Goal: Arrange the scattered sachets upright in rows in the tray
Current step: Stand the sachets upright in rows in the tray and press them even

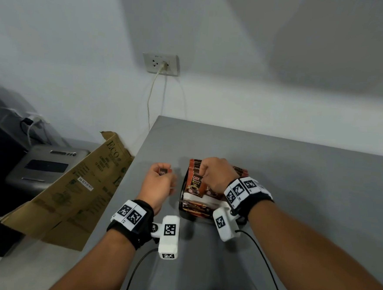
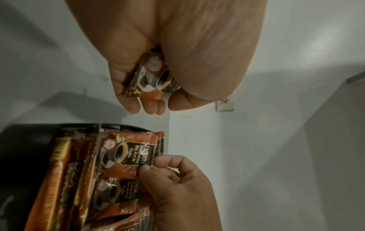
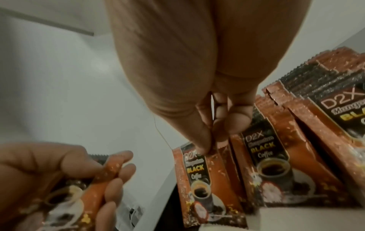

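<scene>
A black tray (image 1: 187,213) on the grey table (image 1: 297,175) holds several orange-brown coffee sachets standing upright in rows. My right hand (image 1: 203,170) reaches over the tray and pinches the top edge of the leftmost upright sachet (image 1: 194,185), also in the right wrist view as the sachet (image 3: 199,184) under thumb and forefinger. My left hand (image 1: 161,172) hovers just left of the tray, fingers curled round a loose sachet (image 1: 164,171); the left wrist view shows that sachet (image 2: 152,81) in the palm. More sachets (image 1: 196,207) lie flat at the tray's front.
A flattened cardboard box (image 1: 74,191) leans off the table's left edge beside a grey machine (image 1: 46,166). A wall socket (image 1: 161,64) with a cord sits behind. Black cables (image 1: 262,258) trail from the wrist cameras over the near table.
</scene>
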Action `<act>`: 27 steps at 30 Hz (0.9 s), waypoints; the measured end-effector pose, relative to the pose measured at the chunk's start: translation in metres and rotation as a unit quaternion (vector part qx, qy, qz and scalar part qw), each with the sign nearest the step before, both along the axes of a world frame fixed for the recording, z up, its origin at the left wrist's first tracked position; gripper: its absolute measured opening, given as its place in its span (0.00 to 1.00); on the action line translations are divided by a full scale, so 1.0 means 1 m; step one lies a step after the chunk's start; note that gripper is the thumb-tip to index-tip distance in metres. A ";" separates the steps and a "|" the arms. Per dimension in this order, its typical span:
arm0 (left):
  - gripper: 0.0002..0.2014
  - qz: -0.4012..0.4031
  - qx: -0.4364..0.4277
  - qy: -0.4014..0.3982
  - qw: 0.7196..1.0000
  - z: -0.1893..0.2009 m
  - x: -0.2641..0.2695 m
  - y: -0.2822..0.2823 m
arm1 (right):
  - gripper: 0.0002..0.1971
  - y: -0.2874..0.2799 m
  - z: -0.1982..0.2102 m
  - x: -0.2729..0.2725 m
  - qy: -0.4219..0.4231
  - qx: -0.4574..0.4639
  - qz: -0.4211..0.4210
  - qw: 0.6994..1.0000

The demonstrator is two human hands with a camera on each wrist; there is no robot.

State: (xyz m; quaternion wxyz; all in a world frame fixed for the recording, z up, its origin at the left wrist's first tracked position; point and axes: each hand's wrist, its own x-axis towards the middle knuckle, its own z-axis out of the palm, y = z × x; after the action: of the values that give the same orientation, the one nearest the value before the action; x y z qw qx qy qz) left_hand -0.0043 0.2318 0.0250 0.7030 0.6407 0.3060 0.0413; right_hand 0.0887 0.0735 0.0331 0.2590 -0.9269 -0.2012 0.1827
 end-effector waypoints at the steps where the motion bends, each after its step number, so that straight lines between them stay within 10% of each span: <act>1: 0.16 0.001 -0.005 0.002 1.000 -0.001 -0.001 0.002 | 0.13 0.004 -0.004 0.000 0.005 -0.011 0.003 1.000; 27: 0.16 -0.095 0.011 -0.031 0.995 0.002 0.009 -0.020 | 0.06 -0.030 0.026 0.003 -0.017 0.115 -0.021 0.993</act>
State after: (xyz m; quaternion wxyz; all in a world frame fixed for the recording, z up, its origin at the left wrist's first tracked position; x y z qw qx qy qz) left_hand 0.0051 0.2118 0.0273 0.7061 0.6727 0.2213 -0.0019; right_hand 0.0913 0.0437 0.0592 0.3639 -0.8980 -0.2057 0.1372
